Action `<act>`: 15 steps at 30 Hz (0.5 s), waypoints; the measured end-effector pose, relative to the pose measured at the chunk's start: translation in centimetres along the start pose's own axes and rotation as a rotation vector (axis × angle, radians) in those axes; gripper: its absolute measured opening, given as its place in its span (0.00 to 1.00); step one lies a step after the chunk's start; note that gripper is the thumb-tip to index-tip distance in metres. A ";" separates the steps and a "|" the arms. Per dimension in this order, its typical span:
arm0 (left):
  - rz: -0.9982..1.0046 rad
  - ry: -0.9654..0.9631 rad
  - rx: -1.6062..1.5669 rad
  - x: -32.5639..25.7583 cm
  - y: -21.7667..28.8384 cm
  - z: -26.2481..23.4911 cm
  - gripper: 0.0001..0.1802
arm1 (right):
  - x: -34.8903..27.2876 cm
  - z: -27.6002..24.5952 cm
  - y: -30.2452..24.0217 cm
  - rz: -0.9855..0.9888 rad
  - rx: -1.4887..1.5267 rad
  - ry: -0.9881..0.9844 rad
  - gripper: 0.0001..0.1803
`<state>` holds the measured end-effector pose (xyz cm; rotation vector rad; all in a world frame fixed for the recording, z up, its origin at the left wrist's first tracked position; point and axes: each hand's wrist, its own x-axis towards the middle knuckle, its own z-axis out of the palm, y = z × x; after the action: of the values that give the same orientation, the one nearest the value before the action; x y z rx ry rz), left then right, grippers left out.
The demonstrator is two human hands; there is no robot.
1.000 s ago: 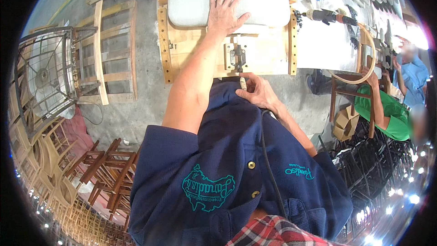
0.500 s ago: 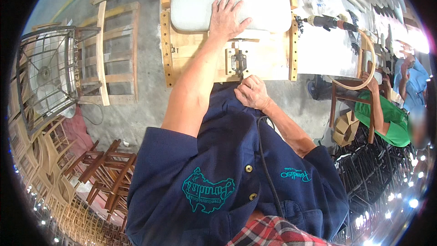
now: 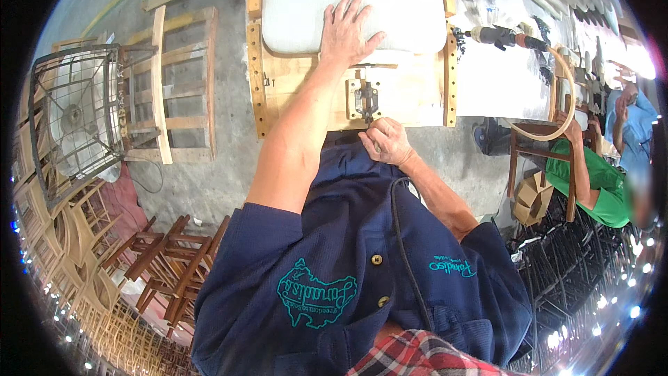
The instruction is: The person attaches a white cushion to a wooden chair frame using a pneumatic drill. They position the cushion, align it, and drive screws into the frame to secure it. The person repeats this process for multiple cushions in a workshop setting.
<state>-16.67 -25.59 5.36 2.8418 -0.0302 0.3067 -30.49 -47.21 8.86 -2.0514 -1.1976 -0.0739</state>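
Note:
A pale seat cushion (image 3: 407, 10) lies at the far side of a wooden jig board (image 3: 292, 87). My left hand (image 3: 346, 31) rests flat on the cushion's near left part, fingers spread. At the board's near edge, a metal toggle clamp (image 3: 364, 101) is fixed on a small wooden block. A thin dark strip (image 3: 374, 65) lies between clamp and cushion. My right hand (image 3: 387, 141) is closed at the near end of the clamp, fingers curled round what seems its handle, which is mostly hidden.
Drilled wooden rails (image 3: 451, 76) flank the board. A power drill (image 3: 497, 36) lies to its right. Leftward stand a wooden pallet (image 3: 184, 90), a caged fan (image 3: 76, 115) and stacked chair frames (image 3: 174, 261). A person in green (image 3: 591, 188) is at the right beside a round hoop (image 3: 567, 90).
The whole view has shifted slightly, so the board and cushion sit a little lower. My left hand stays flat on the cushion, and my right stays closed at the clamp.

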 end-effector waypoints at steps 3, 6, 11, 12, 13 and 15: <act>-0.006 0.000 -0.017 0.0 0.1 0.0 0.42 | -0.5 0.3 -0.4 0.051 -0.012 0.044 0.14; -0.003 0.006 -0.051 0.1 -0.1 0.1 0.43 | -0.7 0.0 -0.9 0.110 0.011 0.081 0.12; 0.002 0.010 -0.068 0.0 -0.2 0.6 0.45 | -1.8 -0.4 -3.0 0.429 0.028 0.117 0.11; 0.009 0.016 -0.049 -0.1 -0.3 0.7 0.47 | -1.8 -0.4 -3.2 0.453 0.025 0.122 0.10; 0.016 0.022 -0.031 -0.2 -0.4 0.7 0.48 | -1.6 -0.2 -3.3 0.476 0.024 0.127 0.10; 0.018 -0.020 -0.015 0.0 -0.2 -0.1 0.55 | -0.8 0.1 -3.5 0.515 0.033 0.183 0.07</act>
<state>-16.66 -25.34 5.35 2.8316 -0.0616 0.2808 -33.67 -46.78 10.45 -2.2065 -0.5341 0.0063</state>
